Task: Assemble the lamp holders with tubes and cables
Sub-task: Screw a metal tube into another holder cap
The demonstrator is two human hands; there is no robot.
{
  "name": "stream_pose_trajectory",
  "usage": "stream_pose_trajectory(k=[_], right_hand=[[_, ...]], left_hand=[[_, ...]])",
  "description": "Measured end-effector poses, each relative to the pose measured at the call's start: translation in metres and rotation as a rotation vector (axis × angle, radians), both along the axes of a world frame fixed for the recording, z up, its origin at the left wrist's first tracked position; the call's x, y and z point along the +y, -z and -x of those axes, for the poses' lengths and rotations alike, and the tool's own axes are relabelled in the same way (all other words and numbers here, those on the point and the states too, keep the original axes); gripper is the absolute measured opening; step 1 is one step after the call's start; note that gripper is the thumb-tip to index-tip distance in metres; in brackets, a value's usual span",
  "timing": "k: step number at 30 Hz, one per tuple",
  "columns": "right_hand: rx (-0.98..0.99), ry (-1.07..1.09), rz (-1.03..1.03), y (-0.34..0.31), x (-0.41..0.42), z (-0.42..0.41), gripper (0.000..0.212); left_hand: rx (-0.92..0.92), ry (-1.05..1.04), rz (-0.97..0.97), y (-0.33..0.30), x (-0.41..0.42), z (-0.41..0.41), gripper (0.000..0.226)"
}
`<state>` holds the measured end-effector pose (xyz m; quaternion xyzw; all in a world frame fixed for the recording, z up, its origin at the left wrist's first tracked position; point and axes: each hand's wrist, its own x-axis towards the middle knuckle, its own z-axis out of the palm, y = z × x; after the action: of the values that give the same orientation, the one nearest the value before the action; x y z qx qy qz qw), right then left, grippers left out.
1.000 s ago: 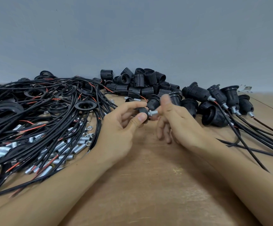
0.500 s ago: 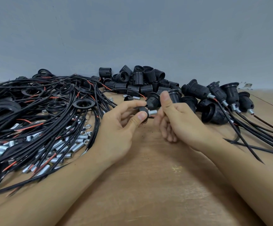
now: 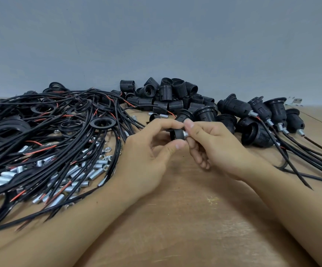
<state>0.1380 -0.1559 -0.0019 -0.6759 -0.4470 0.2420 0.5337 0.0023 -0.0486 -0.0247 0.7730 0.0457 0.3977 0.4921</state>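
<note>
Black part: my left hand (image 3: 146, 153) pinches a black lamp-holder base (image 3: 177, 134) between thumb and fingertips, above the wooden table (image 3: 194, 218).
Silver tube: my right hand (image 3: 214, 145) grips the short metal tube (image 3: 186, 134) at the base's right face.
Change: my right thumb, upright a second ago, now folds over the tube; less silver shows, so it is probably threading in.
Supplies: cables (image 3: 60, 143) left, loose holder shells (image 3: 167, 97) behind, finished holders (image 3: 267, 116) right.
</note>
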Motion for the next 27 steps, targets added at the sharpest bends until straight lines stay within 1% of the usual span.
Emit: stream_pose_trajectory(k=[2,3,5,7,9,11,14,17,20,21,22,24,25,27], right_hand=[[0.025,0.033,0.004,0.0,0.002,0.003,0.057],[0.025,0.033,0.007,0.0,0.003,0.004,0.059],[0.017,0.008,0.006,-0.002,0.003,0.004,0.056],[0.027,-0.045,-0.023,-0.003,0.001,0.003,0.042],[0.009,-0.066,-0.04,-0.003,0.0,0.002,0.035],[-0.013,-0.047,-0.022,0.0,0.001,0.003,0.039],[0.031,-0.011,-0.004,0.002,0.003,0.006,0.047],[0.074,-0.014,-0.013,0.001,0.004,0.007,0.049],[0.076,-0.056,-0.053,0.0,0.003,0.005,0.04],[0.065,-0.057,-0.054,0.001,0.003,0.004,0.04],[0.052,-0.051,-0.052,0.001,0.003,0.004,0.043],[0.052,-0.034,-0.052,0.002,0.004,0.004,0.048],[0.059,-0.024,-0.057,0.003,0.005,0.004,0.049],[0.048,-0.015,-0.069,0.001,0.005,0.004,0.048]], left_hand=[[-0.005,-0.029,-0.139,-0.002,0.0,0.003,0.027],[-0.012,-0.042,-0.174,-0.003,0.001,0.004,0.026],[-0.014,-0.07,-0.167,-0.003,0.001,0.005,0.025],[0.002,-0.101,-0.118,-0.001,0.002,0.004,0.027],[0.007,-0.115,-0.108,0.0,0.003,0.004,0.026],[0.001,-0.103,-0.151,-0.002,0.004,0.004,0.025],[0.014,-0.093,-0.267,-0.003,0.006,0.006,0.028],[-0.006,-0.097,-0.21,-0.002,0.007,0.004,0.024],[0.0,-0.119,-0.151,-0.001,0.007,0.003,0.026],[0.004,-0.115,-0.172,-0.002,0.007,0.003,0.026],[0.006,-0.117,-0.24,-0.003,0.009,0.004,0.027],[-0.004,-0.138,-0.441,-0.004,0.012,0.005,0.031],[-0.002,-0.136,-0.477,-0.005,0.014,0.005,0.033],[0.018,-0.12,-0.407,-0.006,0.017,0.004,0.036]])
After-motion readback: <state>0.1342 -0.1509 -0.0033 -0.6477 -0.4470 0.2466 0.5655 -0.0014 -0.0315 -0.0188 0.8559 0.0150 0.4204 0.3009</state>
